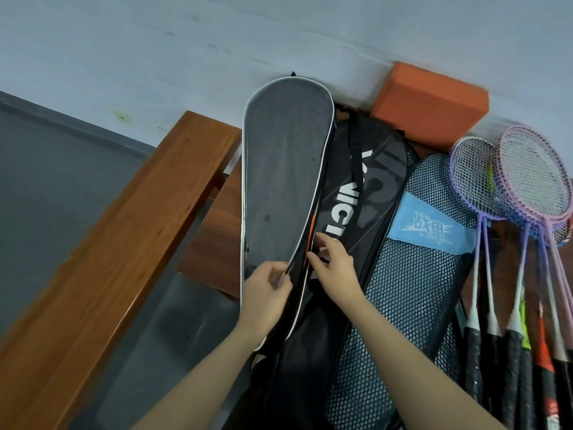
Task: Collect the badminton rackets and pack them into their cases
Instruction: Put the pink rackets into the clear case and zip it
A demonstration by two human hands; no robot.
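Grey racket case (283,181), long axis running up to the wall, lies beside the black case (369,193); left hand (266,290) pinches its zipper edge, right hand (333,268) pinches the opposite seam, equally near.

Left: bench (102,243) standing beside the flat case (282,181).
Centre: flat case lying partly over the lettered bag (369,193).
Right of bag: mesh case (412,290), then loose rackets (514,243).
Behind: block (431,103) sitting against the wall (217,41).
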